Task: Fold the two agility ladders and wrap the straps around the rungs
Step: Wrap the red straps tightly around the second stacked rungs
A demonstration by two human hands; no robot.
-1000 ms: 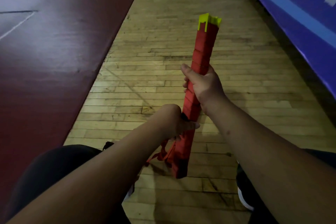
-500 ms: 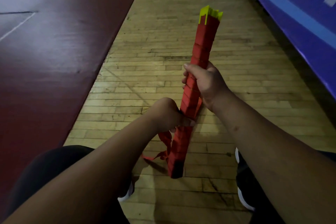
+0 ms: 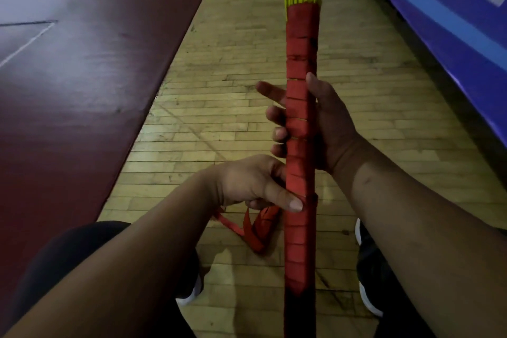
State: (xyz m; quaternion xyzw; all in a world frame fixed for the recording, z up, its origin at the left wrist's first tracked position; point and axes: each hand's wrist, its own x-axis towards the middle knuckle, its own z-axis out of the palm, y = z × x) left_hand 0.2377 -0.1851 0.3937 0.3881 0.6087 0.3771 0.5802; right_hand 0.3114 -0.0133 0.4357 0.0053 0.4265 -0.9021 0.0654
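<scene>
A pale wooden plank floor (image 3: pixel 219 118) runs away from the person, with a dark red glossy surface (image 3: pixel 82 90) along its left and a blue padded wall (image 3: pixel 452 22) along its right. Over the floor, near the middle, the long bundle of yellow plastic ladder rungs (image 3: pixel 300 44) stands upright, wound almost end to end in red webbing. The right hand (image 3: pixel 329 123) wraps round its middle from the right, forefinger sticking out. The left hand (image 3: pixel 247 184), just nearer, grips it too, thumb pressed on the front. A loose red strap tail (image 3: pixel 258 230) droops from under that hand.
</scene>
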